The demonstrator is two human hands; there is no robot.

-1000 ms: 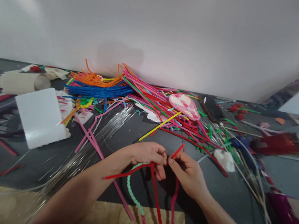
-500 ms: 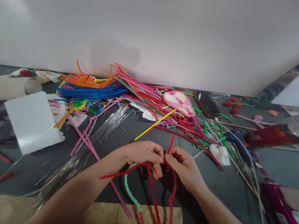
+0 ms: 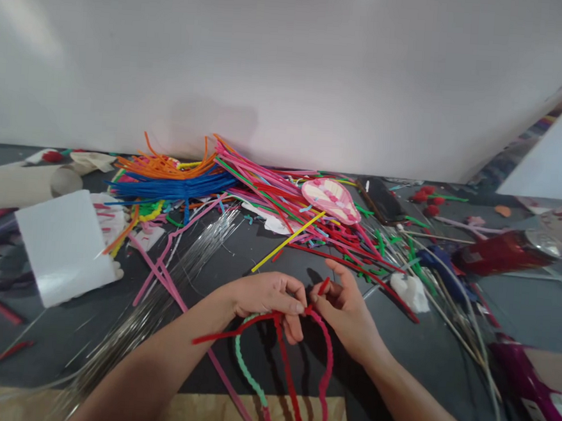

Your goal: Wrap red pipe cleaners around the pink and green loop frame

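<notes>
My left hand [image 3: 278,303] is closed around the upper part of a looped frame of twisted pipe cleaners, mint green [image 3: 249,374] on one side and pink [image 3: 328,361] on the other. A red pipe cleaner [image 3: 289,371] runs down the loop's middle, and a red end [image 3: 219,336] sticks out to the left under my left wrist. My right hand [image 3: 344,308] pinches the short upright red tip between thumb and bent finger, with its index finger raised. Both hands are close together above the dark table. The loop's lowest part is cut off by the picture's bottom edge.
Behind the hands lie bundles of blue pipe cleaners [image 3: 171,187], orange ones [image 3: 168,165] and pink ones [image 3: 259,174]. Metal wires [image 3: 201,246] and a white card [image 3: 64,246] are to the left. A phone [image 3: 382,201], a red can [image 3: 504,252] and a purple tool [image 3: 533,385] stand right.
My right hand's index finger has lifted away from the red tip, which now leans more to the right. My left hand keeps its hold. The whole view has shifted slightly downward.
</notes>
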